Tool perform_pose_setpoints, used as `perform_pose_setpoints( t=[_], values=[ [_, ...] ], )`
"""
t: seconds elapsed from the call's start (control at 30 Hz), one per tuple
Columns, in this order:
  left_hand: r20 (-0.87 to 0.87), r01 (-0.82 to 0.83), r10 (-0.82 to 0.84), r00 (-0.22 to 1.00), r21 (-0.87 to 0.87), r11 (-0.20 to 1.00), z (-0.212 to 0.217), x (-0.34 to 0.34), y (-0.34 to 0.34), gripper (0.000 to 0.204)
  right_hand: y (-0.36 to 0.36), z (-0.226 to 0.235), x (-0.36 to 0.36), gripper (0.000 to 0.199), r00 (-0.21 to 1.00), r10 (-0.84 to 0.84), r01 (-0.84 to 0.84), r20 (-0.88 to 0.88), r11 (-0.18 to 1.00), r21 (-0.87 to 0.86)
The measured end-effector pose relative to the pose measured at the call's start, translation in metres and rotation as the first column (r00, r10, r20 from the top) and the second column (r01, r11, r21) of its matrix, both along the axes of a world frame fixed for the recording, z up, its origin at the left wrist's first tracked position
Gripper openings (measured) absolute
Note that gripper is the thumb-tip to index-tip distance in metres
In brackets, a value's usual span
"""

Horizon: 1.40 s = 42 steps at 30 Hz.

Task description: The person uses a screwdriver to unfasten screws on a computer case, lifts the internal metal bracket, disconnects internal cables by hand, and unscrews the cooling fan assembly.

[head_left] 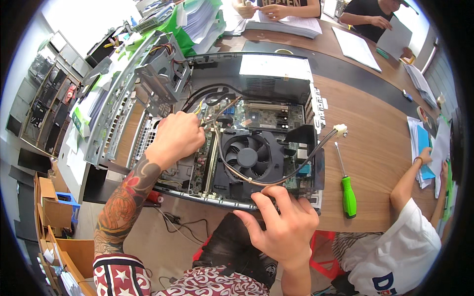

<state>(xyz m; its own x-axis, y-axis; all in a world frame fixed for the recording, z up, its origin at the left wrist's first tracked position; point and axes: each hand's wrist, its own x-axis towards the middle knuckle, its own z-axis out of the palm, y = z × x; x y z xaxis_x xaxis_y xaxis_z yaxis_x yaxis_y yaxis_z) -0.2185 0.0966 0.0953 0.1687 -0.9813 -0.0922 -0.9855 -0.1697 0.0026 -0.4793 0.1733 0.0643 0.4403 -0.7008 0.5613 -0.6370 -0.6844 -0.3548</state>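
Observation:
An opened desktop computer case [227, 201] lies on its side on the table before me. My left hand [178, 135] reaches into it, fingers curled closed beside the memory slots and a cable bundle; what they grip is hidden. My right hand [286, 222] hovers by the near edge of the case, fingers bent and apart, holding nothing. Between the hands sits a black CPU cooler fan [248, 157] on the green motherboard [266, 117]. A sleeved cable [291, 176] loops over the fan and ends in a white connector [340, 130] beyond the right side.
A green-handled screwdriver [349, 197] lies on the wooden table [365, 118] to the right. Stacked papers in a green bag [200, 27] stand behind the case. Other people sit across and to the right, handling papers. Loose cords [182, 223] trail on the floor.

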Motion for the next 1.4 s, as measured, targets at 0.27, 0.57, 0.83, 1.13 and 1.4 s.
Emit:
perform_pose_setpoints(
  t=[0.27,0.57,0.83,1.13,1.4],
  values=[
    [-0.007,0.039,-0.039,0.999,-0.024,0.999,-0.006,0.003,0.000,0.028,-0.002,0.003,-0.001,0.038,1.000,-0.007,0.008,-0.023,1.000,0.027],
    [-0.049,0.024,-0.031,0.998,-0.152,0.988,-0.005,0.005,0.003,0.030,-0.003,0.002,0.002,0.037,0.999,0.010,-0.008,-0.031,0.999,0.037],
    [-0.058,0.019,-0.034,0.998,-0.235,0.972,-0.023,0.009,0.000,0.029,0.001,0.011,0.004,0.037,0.998,-0.032,0.038,-0.058,0.993,0.113],
    [-0.094,0.000,-0.012,0.996,-0.134,0.991,-0.012,0.008,-0.003,0.028,-0.004,0.001,0.004,0.029,0.995,-0.005,0.007,-0.102,1.000,0.015],
    [-0.089,0.013,-0.034,0.995,-0.225,0.974,-0.020,0.011,-0.003,0.029,-0.002,0.003,0.004,0.030,0.993,0.019,-0.011,-0.116,0.998,0.065]
  ],
)
